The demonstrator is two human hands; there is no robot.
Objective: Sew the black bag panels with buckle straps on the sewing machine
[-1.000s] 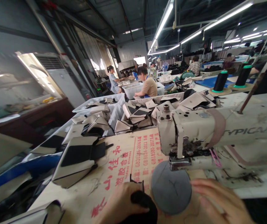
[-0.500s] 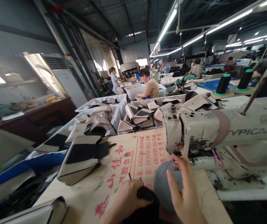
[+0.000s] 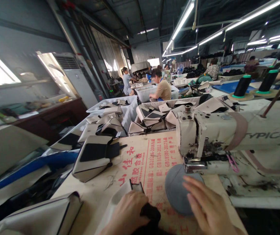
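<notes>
My left hand (image 3: 131, 209) is closed around a cream bag piece with black trim (image 3: 122, 193), low in the middle. Dark fabric bunches at its thumb, and the lower part of the piece is out of sight. Over the right edge of a flat, rounded grey pad (image 3: 177, 189) lies my right hand (image 3: 209, 207). Its fingers are stretched out and hold nothing; whether they touch the pad I cannot tell. Just beyond that hand stands a cream sewing machine (image 3: 210, 130), its needle end near the pad's top.
Cream-and-black bag pieces (image 3: 93, 156) lie on the plywood tabletop (image 3: 152, 169), left of my hands. White plastic bins (image 3: 130, 111) behind hold more pieces. Black thread cones (image 3: 242, 86) stand beyond the machine. A co-worker (image 3: 163, 86) sits past the bins.
My right hand has drawn back from the machine's needle area, down and to the right. More of the cream piece now shows at my left hand. The view has shifted slightly.
</notes>
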